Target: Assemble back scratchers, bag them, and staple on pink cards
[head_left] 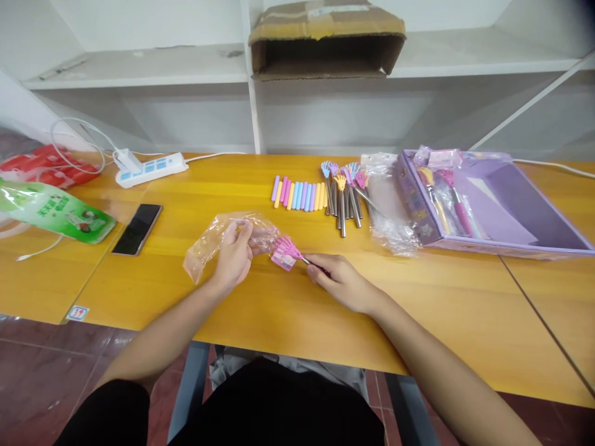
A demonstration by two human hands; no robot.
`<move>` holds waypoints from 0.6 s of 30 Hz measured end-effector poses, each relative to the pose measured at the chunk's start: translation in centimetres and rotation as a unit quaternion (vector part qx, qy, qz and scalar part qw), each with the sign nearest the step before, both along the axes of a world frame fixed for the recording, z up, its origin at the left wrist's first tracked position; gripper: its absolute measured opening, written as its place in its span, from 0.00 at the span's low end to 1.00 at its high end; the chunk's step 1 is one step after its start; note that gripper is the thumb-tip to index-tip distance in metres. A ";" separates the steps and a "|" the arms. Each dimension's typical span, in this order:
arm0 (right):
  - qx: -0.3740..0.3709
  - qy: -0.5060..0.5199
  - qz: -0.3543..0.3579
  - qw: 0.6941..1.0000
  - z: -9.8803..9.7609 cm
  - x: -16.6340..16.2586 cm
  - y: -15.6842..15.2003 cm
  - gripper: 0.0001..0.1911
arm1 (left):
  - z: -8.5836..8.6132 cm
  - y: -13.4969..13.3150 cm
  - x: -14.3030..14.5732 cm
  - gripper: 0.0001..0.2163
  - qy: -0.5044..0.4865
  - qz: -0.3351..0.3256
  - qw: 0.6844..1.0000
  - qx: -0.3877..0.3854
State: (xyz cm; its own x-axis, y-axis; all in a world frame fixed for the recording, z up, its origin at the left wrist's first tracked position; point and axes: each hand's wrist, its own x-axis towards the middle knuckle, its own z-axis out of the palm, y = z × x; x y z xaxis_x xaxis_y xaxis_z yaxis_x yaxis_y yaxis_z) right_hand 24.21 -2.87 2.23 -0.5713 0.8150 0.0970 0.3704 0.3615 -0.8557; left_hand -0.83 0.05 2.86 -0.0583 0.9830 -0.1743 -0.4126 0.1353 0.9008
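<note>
My left hand (233, 253) pinches a clear plastic sleeve (207, 243) that lies on the yellow table (446, 310). My right hand (341, 282) is closed on the metal shaft of a small pink claw-shaped scratcher (286, 251), whose head with a pink tag sits at the sleeve's open end. Farther back lies a row of pastel handles (300, 194) beside several unwrapped scratchers (343, 192) with coloured claw heads.
A purple box (511, 214) holding wrapped scratchers sits at the right, with empty clear wrappers (388, 210) beside it. A black phone (137, 228), a white power strip (151, 168), a green packet (56, 210) and red bags (46, 164) lie left. A cardboard box (325, 40) rests on the white shelf.
</note>
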 end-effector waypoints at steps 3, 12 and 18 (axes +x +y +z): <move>-0.005 -0.003 0.002 1.000 -0.2 0.1 0.0 0.17 | -0.2 -0.4 0.3 0.20 -0.013 -0.041 0.999 0.000; -0.050 0.014 0.013 0.999 -0.7 0.2 0.2 0.15 | -0.8 -0.9 0.5 0.22 -0.033 -0.115 0.993 0.000; -0.004 0.016 -0.029 0.999 -0.4 0.3 0.1 0.17 | -0.7 -0.4 -0.2 0.15 -0.032 -0.076 0.996 -0.017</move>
